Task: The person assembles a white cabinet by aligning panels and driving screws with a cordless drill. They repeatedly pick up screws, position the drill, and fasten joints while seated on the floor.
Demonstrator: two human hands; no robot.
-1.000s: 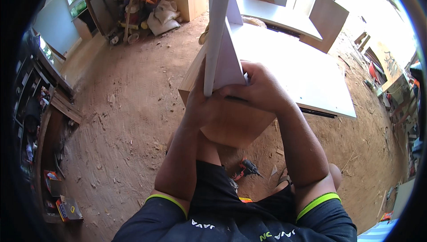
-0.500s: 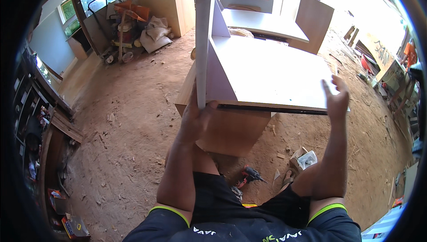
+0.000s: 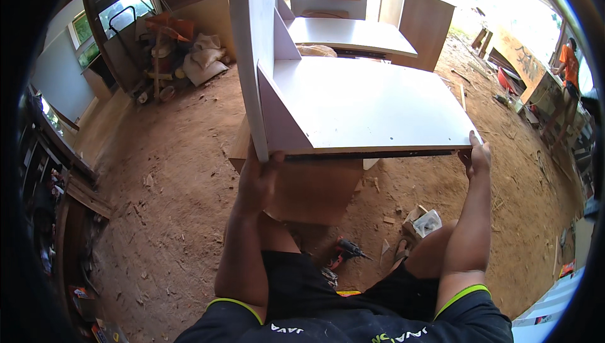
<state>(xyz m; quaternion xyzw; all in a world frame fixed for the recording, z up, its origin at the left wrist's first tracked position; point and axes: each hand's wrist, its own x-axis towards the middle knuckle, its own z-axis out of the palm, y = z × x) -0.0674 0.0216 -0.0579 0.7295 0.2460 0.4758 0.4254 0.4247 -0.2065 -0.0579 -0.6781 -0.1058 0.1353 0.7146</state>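
Observation:
A large white panel assembly (image 3: pixel 359 103) stands before me, with an upright board (image 3: pixel 249 46) along its left side and a triangular brace (image 3: pixel 282 113) in the corner. My left hand (image 3: pixel 259 176) is wrapped around the lower front corner, where upright and flat panel meet. My right hand (image 3: pixel 477 155) grips the flat panel's front right corner, thumb on top and fingers beneath. Along the front edge, under the panel, runs a dark rail (image 3: pixel 372 154). A brown wooden box-like base (image 3: pixel 315 191) sits below it.
A red and black power drill (image 3: pixel 346 251) lies on the dirt floor between my feet, near a small open carton (image 3: pixel 423 222). Behind stands another white-topped piece (image 3: pixel 350 35). Sacks (image 3: pixel 205 59) are piled at the far left. A person in orange (image 3: pixel 569 69) stands at far right.
The upright board now leans more to the left in view, and the assembly appears shifted left. My right hand has gone from hovering over the panel's right side to gripping its corner.

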